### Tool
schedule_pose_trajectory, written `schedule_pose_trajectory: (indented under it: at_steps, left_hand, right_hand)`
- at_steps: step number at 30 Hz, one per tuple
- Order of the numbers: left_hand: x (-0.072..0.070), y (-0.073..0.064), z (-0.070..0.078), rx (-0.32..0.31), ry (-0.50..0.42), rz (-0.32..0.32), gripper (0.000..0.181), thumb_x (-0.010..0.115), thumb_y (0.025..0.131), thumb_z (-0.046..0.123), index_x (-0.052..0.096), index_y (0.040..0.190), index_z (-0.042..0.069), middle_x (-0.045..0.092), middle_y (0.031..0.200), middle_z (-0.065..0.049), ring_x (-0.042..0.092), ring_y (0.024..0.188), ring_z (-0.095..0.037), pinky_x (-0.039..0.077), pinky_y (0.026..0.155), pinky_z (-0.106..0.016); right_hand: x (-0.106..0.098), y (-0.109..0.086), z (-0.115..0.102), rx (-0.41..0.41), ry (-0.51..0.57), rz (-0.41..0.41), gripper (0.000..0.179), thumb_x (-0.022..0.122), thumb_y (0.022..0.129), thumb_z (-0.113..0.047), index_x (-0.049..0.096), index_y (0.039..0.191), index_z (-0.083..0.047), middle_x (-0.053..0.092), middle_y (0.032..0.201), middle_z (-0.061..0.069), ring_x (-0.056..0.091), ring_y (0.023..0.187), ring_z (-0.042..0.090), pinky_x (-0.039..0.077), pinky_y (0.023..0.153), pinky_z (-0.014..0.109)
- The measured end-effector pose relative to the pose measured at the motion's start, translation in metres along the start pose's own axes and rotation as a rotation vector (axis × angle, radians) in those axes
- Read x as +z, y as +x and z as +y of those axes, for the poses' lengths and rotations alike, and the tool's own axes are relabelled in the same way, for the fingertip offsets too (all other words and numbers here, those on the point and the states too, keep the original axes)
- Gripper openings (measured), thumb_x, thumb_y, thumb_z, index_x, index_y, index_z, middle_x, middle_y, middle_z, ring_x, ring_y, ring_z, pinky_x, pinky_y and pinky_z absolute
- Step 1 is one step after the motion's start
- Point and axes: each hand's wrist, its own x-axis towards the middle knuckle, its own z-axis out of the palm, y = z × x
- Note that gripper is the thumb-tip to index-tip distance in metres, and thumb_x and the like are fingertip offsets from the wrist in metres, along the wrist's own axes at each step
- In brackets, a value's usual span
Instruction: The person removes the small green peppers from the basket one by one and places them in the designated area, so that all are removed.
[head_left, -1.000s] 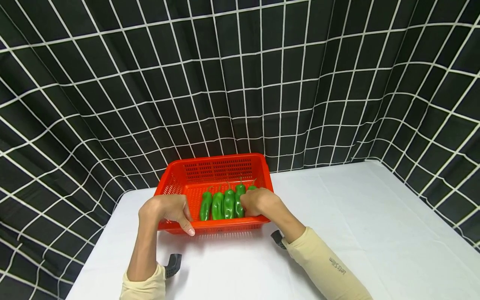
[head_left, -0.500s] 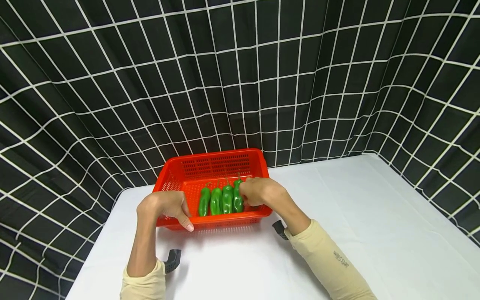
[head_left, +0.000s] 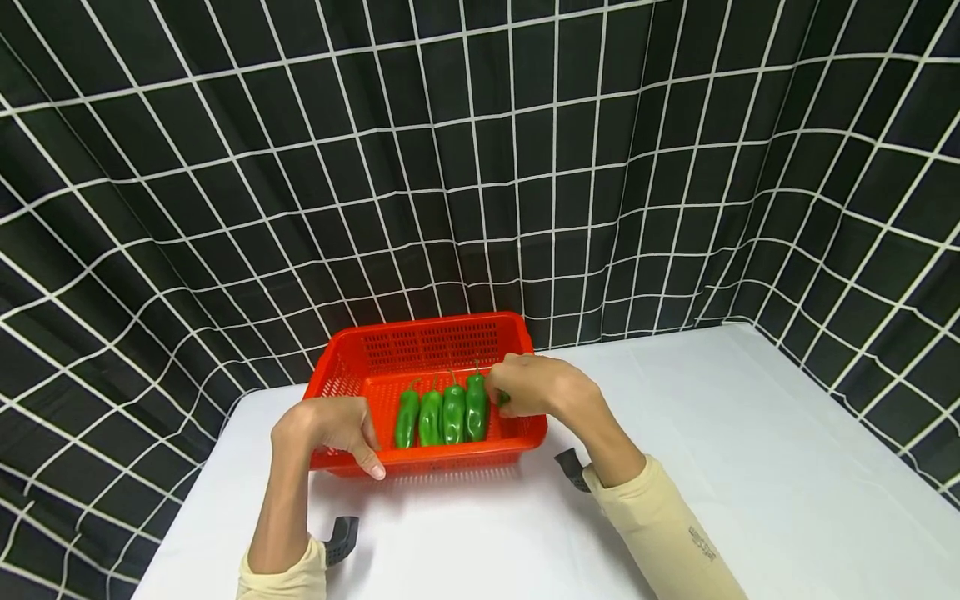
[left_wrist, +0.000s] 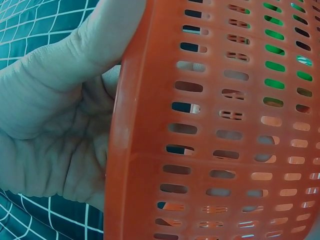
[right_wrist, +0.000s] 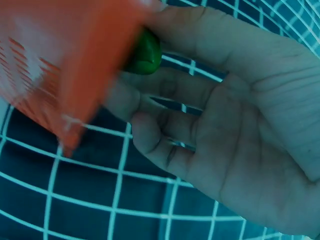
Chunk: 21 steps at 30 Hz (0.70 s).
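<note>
A red plastic basket with slotted walls stands on the table. Several green chili peppers lie side by side in it, stems pointing to the back. At the front left corner my left hand grips the basket's rim, thumb on the outer wall and fingers inside, as the left wrist view also shows. My right hand, over the basket's right side, pinches another green chili pepper between thumb and fingers. Most of that pepper is hidden by the hand in the head view and by the rim in the right wrist view.
White cloth covers the table, which extends to the right of the basket. Behind and at both sides hangs a black curtain with a white grid. A dark wrist mount sticks out from the left sleeve.
The right hand has taken the rightmost pepper out of the row and moved a little to the right with it. The left hand keeps its grip on the rim; the head view has shifted slightly.
</note>
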Motion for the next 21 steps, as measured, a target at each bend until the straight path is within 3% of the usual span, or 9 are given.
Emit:
schedule_pose_trajectory:
  at_steps: [3,7,13,21]
  left_hand:
    - [0.001,-0.001,-0.001,-0.003,0.012,0.010,0.022,0.096,0.071,0.033,0.087,0.086,0.020,0.069,0.067,0.009,0.043,0.071,-0.011,0.031,0.060,-0.028]
    - [0.001,-0.001,-0.001,-0.010,0.024,0.026,0.026,0.096,0.070,0.033,0.086,0.090,0.018,0.077,0.078,0.006,0.047,0.074,-0.012,0.034,0.062,-0.028]
    - [0.002,-0.002,-0.001,-0.019,0.016,0.031,0.025,0.097,0.070,0.033,0.086,0.088,0.019,0.075,0.075,0.006,0.044,0.072,-0.012,0.033,0.061,-0.028]
    - [0.002,-0.002,-0.002,0.002,0.021,0.033,0.025,0.096,0.070,0.032,0.087,0.089,0.018,0.079,0.078,0.006,0.046,0.072,-0.011,0.034,0.062,-0.028]
  right_hand:
    - [-0.007,-0.010,0.005,-0.045,0.023,0.035,0.016,0.078,0.090,-0.005,0.074,0.080,-0.017,0.056,0.070,-0.008,0.049,0.066,0.008,0.040,0.062,0.023]
    - [-0.016,-0.022,0.012,-0.084,0.046,0.080,0.014,0.078,0.090,-0.005,0.075,0.083,-0.017,0.059,0.071,-0.007,0.050,0.065,0.006,0.042,0.063,0.022]
    - [-0.028,-0.039,0.026,-0.096,0.091,0.157,0.015,0.074,0.091,-0.005,0.081,0.104,-0.009,0.067,0.076,-0.004,0.055,0.065,0.005,0.048,0.067,0.022]
    - [-0.039,-0.058,0.049,-0.104,0.119,0.236,0.013,0.074,0.092,-0.006,0.080,0.104,-0.011,0.050,0.065,-0.007,0.048,0.062,0.005,0.044,0.066,0.022]
